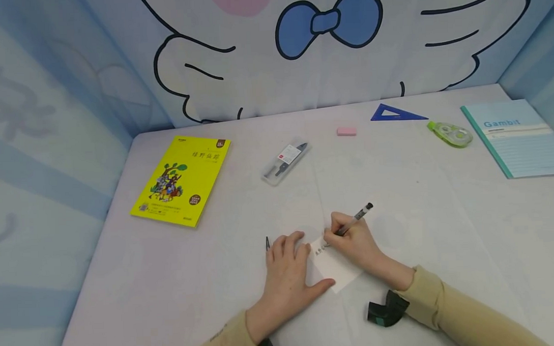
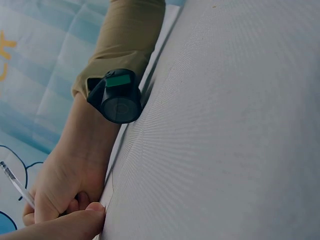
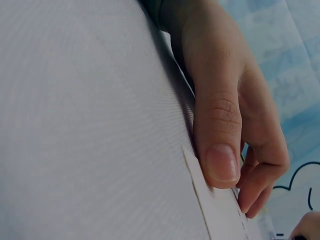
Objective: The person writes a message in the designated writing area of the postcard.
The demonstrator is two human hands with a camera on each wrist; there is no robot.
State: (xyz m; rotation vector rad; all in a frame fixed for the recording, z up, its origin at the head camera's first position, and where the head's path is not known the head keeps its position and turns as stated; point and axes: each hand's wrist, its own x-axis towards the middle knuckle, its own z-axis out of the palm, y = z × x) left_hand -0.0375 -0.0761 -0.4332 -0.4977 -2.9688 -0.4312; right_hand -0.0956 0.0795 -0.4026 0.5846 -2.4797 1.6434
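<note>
My right hand grips a pen with a clear barrel and black end, its lower part among the fingers at the top of a small white sheet of paper. A short row of dark handwriting shows on that sheet near the pen. Fingers spread, my left hand rests along the sheet's left side. In the right wrist view the left thumb lies at the paper's edge. A small dark pointed piece, mostly hidden, sticks out beside the left fingers. The left wrist view shows the pen rising from the right fist.
A yellow book lies at the left. Farther back are a clear case with a compass inside, a pink eraser and a blue set square. A green correction tape and a notebook lie at the right.
</note>
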